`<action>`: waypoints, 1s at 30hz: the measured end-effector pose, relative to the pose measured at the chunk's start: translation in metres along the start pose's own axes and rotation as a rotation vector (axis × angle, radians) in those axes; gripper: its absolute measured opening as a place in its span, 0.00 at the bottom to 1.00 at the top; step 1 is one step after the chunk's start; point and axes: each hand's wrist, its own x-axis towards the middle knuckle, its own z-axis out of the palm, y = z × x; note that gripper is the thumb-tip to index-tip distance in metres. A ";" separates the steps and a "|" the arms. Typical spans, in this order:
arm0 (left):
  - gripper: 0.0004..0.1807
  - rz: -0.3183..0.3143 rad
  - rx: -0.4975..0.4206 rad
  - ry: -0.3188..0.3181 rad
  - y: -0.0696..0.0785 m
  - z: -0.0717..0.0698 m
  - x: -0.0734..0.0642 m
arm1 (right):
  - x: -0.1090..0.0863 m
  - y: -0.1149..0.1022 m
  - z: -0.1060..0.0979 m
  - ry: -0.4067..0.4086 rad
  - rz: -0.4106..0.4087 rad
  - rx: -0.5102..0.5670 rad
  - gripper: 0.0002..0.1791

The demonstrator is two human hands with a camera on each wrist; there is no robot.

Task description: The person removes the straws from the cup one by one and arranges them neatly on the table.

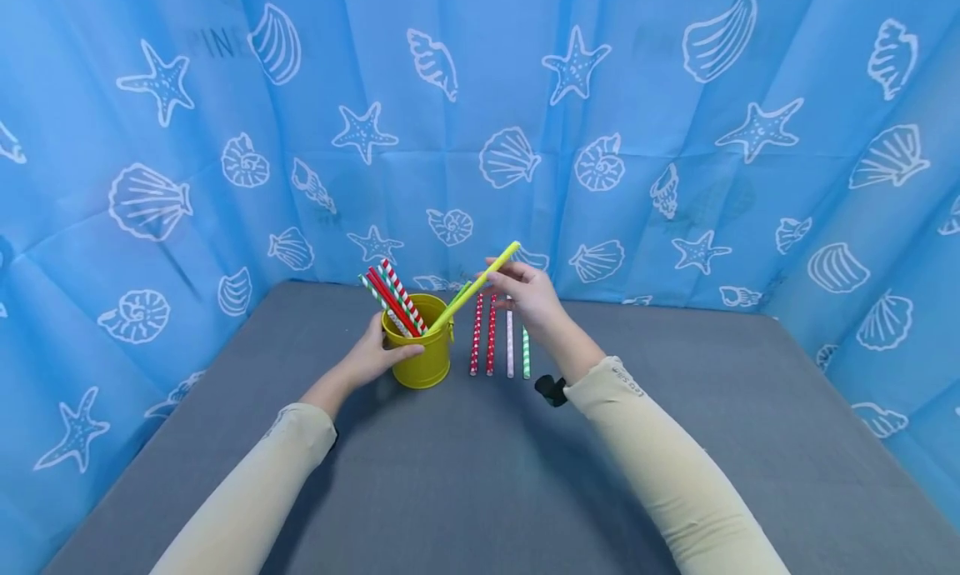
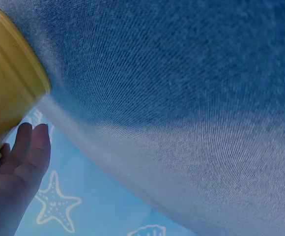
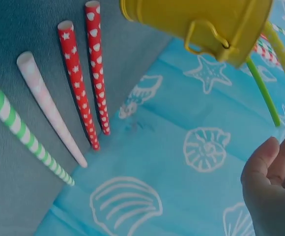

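Observation:
A yellow bucket (image 1: pixel 422 365) stands on the table, several paper straws leaning in it. My left hand (image 1: pixel 372 354) holds its left side, thumb across the front near the rim; in the left wrist view the fingers (image 2: pixel 35 150) lie along the bucket (image 2: pixel 10 73). With my right hand (image 1: pixel 528 296) I pinch a yellow straw (image 1: pixel 480 283) near its upper end. It slants up to the right, its lower part inside the bucket. The right wrist view shows the yellow straw (image 3: pixel 282 56) and a green straw (image 3: pixel 263 93) past the rim; the pinching fingertips are cut off there.
Right of the bucket a row of straws lies on the grey table (image 1: pixel 450 492): a red one with hearts (image 3: pixel 97 64), a red one with stars (image 3: pixel 77 83), a pale pink one (image 3: pixel 51 108) and a green-striped one (image 3: pixel 29 132). A blue shell-print curtain (image 1: pixel 480 100) hangs behind.

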 end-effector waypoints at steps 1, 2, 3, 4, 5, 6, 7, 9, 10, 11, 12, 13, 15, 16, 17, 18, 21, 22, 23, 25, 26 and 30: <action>0.52 -0.003 0.004 0.000 0.000 0.000 0.000 | 0.000 -0.001 -0.003 0.012 -0.009 0.017 0.20; 0.52 -0.004 0.007 -0.001 0.000 0.001 0.000 | -0.001 -0.003 -0.005 0.026 -0.016 0.038 0.20; 0.52 -0.003 0.003 -0.004 0.000 0.001 0.000 | -0.002 -0.005 -0.008 0.040 -0.022 0.067 0.20; 0.52 -0.003 0.005 -0.006 0.000 0.000 0.001 | -0.002 -0.007 -0.011 0.054 -0.026 0.103 0.19; 0.52 0.002 0.004 -0.008 0.001 0.000 0.001 | -0.002 -0.009 -0.014 0.070 -0.034 0.131 0.19; 0.52 0.009 0.005 -0.006 0.002 0.000 0.001 | -0.002 -0.012 -0.016 0.084 -0.040 0.161 0.19; 0.52 0.016 0.005 -0.003 0.003 0.000 0.001 | -0.002 -0.014 -0.019 0.094 -0.047 0.189 0.19; 0.52 0.027 0.013 0.007 0.005 -0.001 0.001 | -0.001 -0.018 -0.022 0.113 -0.052 0.224 0.20; 0.52 0.030 0.026 0.017 0.006 0.000 0.001 | -0.001 -0.019 -0.023 0.121 -0.054 0.232 0.20; 0.52 0.036 0.036 0.027 0.006 0.000 0.001 | -0.001 -0.019 -0.024 0.128 -0.054 0.232 0.21; 0.52 0.032 0.050 0.039 0.006 0.001 0.000 | -0.001 -0.019 -0.025 0.133 -0.051 0.231 0.22; 0.53 0.030 0.060 0.049 0.006 0.001 -0.001 | -0.001 -0.019 -0.025 0.137 -0.045 0.227 0.22; 0.53 0.039 0.062 0.068 0.006 0.001 -0.001 | -0.001 -0.017 -0.026 0.145 -0.029 0.208 0.23; 0.52 0.051 0.057 0.076 0.006 0.000 0.000 | -0.001 -0.017 -0.027 0.148 -0.017 0.200 0.23; 0.52 0.063 0.049 0.081 0.006 0.000 0.000 | -0.001 -0.015 -0.027 0.149 -0.003 0.189 0.24; 0.51 0.071 0.040 0.084 0.007 0.000 0.000 | -0.001 -0.014 -0.028 0.153 0.010 0.175 0.24; 0.50 0.093 0.018 0.093 0.008 0.000 0.001 | -0.002 -0.009 -0.032 0.169 0.058 0.141 0.25; 0.51 0.094 0.017 0.096 0.009 0.000 0.002 | -0.002 -0.007 -0.034 0.178 0.074 0.131 0.25; 0.51 0.086 0.020 0.098 0.009 0.000 0.002 | -0.002 -0.006 -0.036 0.191 0.090 0.118 0.25; 0.52 0.074 0.025 0.100 0.010 0.001 0.003 | -0.003 -0.003 -0.040 0.220 0.120 0.093 0.26; 0.53 0.068 0.025 0.102 0.011 0.001 0.003 | -0.003 -0.001 -0.043 0.232 0.135 0.084 0.26; 0.53 0.060 0.027 0.106 0.012 0.001 0.005 | -0.003 0.002 -0.049 0.250 0.175 0.063 0.29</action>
